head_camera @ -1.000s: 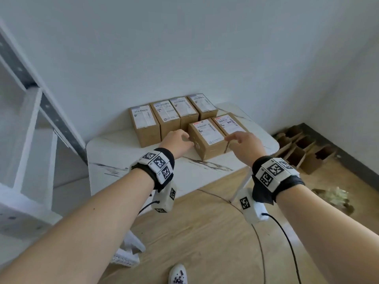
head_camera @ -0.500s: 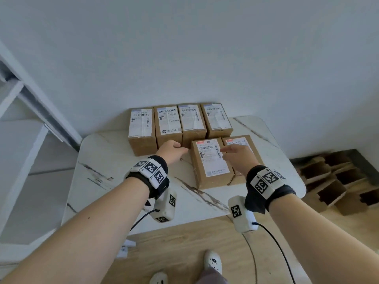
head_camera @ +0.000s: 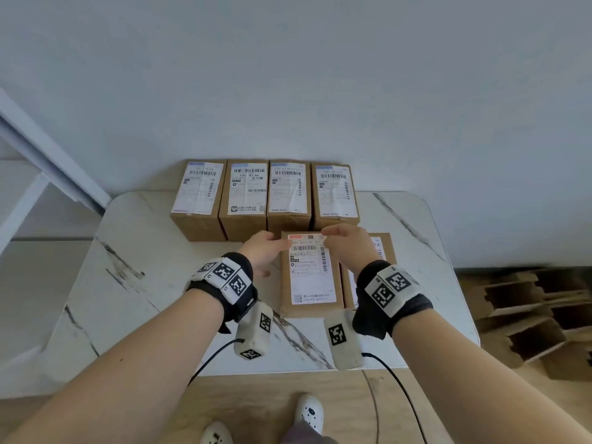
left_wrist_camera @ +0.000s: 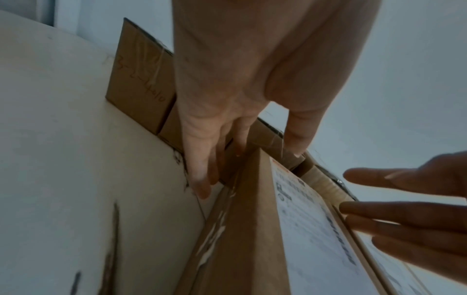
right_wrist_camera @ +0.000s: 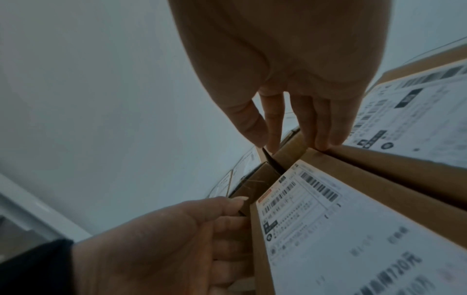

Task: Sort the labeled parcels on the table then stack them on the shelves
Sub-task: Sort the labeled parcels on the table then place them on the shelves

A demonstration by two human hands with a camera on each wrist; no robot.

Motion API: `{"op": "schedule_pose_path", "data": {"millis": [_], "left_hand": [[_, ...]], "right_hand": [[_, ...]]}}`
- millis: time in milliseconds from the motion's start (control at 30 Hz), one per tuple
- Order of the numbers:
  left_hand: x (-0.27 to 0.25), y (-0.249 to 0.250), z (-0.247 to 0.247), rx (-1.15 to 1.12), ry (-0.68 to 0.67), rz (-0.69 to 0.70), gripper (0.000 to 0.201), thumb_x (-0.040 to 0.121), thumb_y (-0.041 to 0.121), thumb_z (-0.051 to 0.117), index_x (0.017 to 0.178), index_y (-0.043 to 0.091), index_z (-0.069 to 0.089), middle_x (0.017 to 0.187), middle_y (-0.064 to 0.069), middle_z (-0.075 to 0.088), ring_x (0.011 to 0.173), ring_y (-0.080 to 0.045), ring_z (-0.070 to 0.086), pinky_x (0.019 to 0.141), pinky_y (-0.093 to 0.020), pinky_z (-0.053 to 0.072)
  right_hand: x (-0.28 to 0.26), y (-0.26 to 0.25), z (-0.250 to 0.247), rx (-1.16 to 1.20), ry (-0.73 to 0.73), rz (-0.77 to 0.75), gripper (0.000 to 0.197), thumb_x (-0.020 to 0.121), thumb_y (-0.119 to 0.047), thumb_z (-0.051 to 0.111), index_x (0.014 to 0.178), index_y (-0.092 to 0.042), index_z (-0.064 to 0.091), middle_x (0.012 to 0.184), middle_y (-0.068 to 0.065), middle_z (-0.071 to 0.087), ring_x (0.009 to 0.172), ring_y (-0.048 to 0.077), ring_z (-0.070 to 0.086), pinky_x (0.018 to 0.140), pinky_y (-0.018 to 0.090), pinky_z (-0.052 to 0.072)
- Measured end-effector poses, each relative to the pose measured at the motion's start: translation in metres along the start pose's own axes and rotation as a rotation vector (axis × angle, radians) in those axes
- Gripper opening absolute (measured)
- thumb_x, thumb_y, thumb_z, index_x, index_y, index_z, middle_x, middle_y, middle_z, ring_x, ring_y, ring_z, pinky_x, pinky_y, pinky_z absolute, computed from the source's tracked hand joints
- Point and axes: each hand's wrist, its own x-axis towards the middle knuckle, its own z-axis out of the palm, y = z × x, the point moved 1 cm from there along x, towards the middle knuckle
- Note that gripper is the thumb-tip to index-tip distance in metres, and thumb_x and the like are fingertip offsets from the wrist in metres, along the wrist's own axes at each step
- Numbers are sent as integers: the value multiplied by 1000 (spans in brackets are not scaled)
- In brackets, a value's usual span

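Head view: I am bracketing the front parcel (head_camera: 310,274), frame centre, its long axis running toward me; left hand (head_camera: 263,254) and right hand (head_camera: 347,243) are reaching, fingers extended, over its far corners, equally near.

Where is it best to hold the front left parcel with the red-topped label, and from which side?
Hold the parcel by its two long side walls, one hand on each, coming from above. It lies flat, label up; its left wall is free, but the neighbouring parcel sits close on the right.

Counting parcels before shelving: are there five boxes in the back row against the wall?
No, the back row holds four labeled boxes side by side, with two more in front.
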Motion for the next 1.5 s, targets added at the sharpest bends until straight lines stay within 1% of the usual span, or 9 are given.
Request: {"op": "schedule_pose_path", "data": {"millis": [200, 433, 567, 733, 867, 1033, 1133, 1267, 1500], "left_hand": [[9, -12, -6, 3, 32, -33, 67, 93, 28, 59, 148, 11, 26, 147, -11, 39, 130, -28, 42, 97, -44, 44], [10, -23, -12, -45, -5, -90, 52, 92, 32, 60, 137, 13, 41, 133, -8, 54, 122, -28, 48, 95, -46, 43], [11, -34, -23, -48, 3, -100, 63, 88, 43, 62, 139, 14, 39, 132, -7, 55, 119, -27, 51, 88, -43, 46], [12, -49, -33, -102, 22, -112, 54, 84, 54, 61, 117, 12, 55, 115, -7, 64, 108, -24, 59, 92, -45, 50], [9, -64, -40, -172, 19, -115, 59, 81, 58, 63, 116, 10, 60, 109, -6, 69, 103, -23, 63, 85, -39, 53], [-8, -72, -42, -278, 27, -117, 46, 86, 50, 61, 111, 11, 65, 99, -4, 72, 98, -22, 65, 79, -35, 52], [-26, -69, -42, -374, 45, -76, 39, 90, 44, 57, 110, 12, 66, 96, -3, 71, 96, -20, 62, 72, -33, 49], [-55, -73, -52, -468, 106, -16, 32, 93, 44, 54, 103, 16, 68, 95, -2, 70, 102, -21, 60, 86, -38, 51], [-109, -89, -77, -517, 316, 79, 28, 94, 41, 54, 93, 16, 65, 83, 2, 69, 94, -17, 62, 91, -40, 47]], "right_hand": [[8, -2, 9, -30, -8, -26, 30, 88, -10, 50, 114, -16, 65, 110, -3, 63, 92, 11, 54, 77, 24, 41], [15, -3, 24, -17, -59, 34, 42, 89, -12, 54, 131, -16, 51, 126, 5, 57, 97, 15, 53, 88, 29, 46], [16, 1, 39, -6, -119, 101, 54, 90, -10, 52, 141, -17, 39, 137, 6, 49, 119, 23, 49, 92, 31, 42], [22, 5, 58, 64, -207, 199, 53, 91, -13, 52, 142, -14, 38, 131, 8, 56, 114, 25, 57, 97, 37, 47], [23, 12, 67, 170, -230, 229, 38, 92, -12, 55, 130, -12, 53, 119, 8, 65, 103, 22, 63, 91, 37, 52], [11, 21, 65, 386, -246, 298, 31, 91, -6, 58, 121, -7, 58, 106, 10, 67, 87, 17, 63, 66, 24, 49], [5, 17, 65, 430, -264, 235, 32, 89, -8, 60, 121, -7, 60, 108, 8, 69, 98, 18, 64, 74, 25, 51], [-5, 7, 67, 433, -311, 105, 36, 85, -9, 65, 121, -13, 63, 109, 5, 70, 105, 17, 64, 96, 35, 48], [-38, -16, 88, 425, -507, -75, 34, 84, 0, 62, 115, -14, 67, 105, 1, 73, 101, 14, 67, 91, 29, 50]]}}
